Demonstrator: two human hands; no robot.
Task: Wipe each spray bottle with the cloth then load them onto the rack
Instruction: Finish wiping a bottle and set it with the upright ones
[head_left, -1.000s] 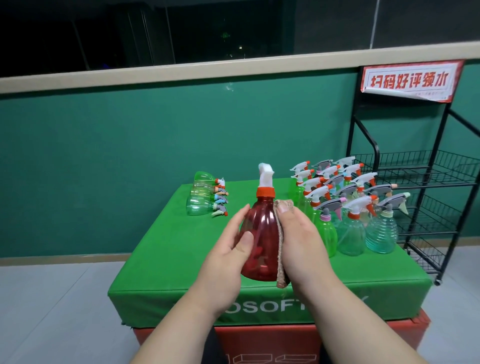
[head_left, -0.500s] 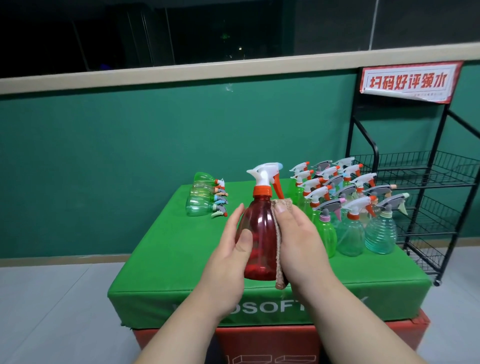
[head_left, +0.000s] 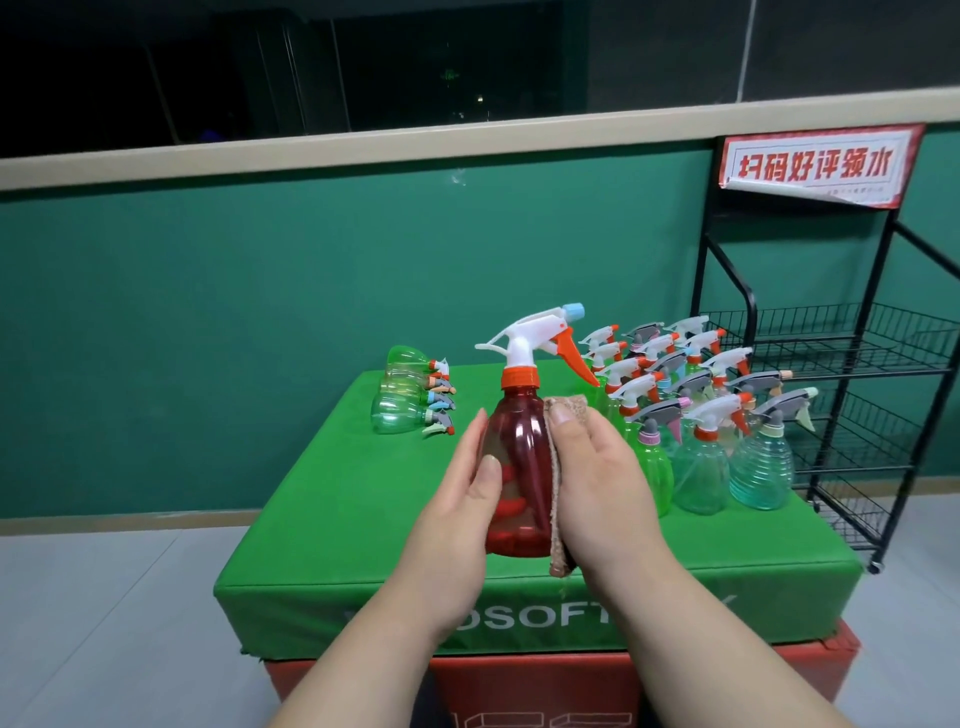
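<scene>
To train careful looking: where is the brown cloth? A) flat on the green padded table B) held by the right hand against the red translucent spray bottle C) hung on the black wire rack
B: the right hand holds the brown cloth against the side of the red translucent spray bottle, which the left hand grips.

A dark green wall (head_left: 260, 312) fills the back, capped by a beige ledge (head_left: 363, 150). Above it a window (head_left: 311, 62) shows black, with a few faint specks of light. A pale baseboard (head_left: 130, 525) meets a light grey floor (head_left: 104, 597). In the middle stands a table (head_left: 363, 519) with a green padded top, on a red base (head_left: 519, 680). At right, near the wall, stands a black wire rack (head_left: 857, 372) topped by a red-and-white sign (head_left: 815, 166).
</scene>
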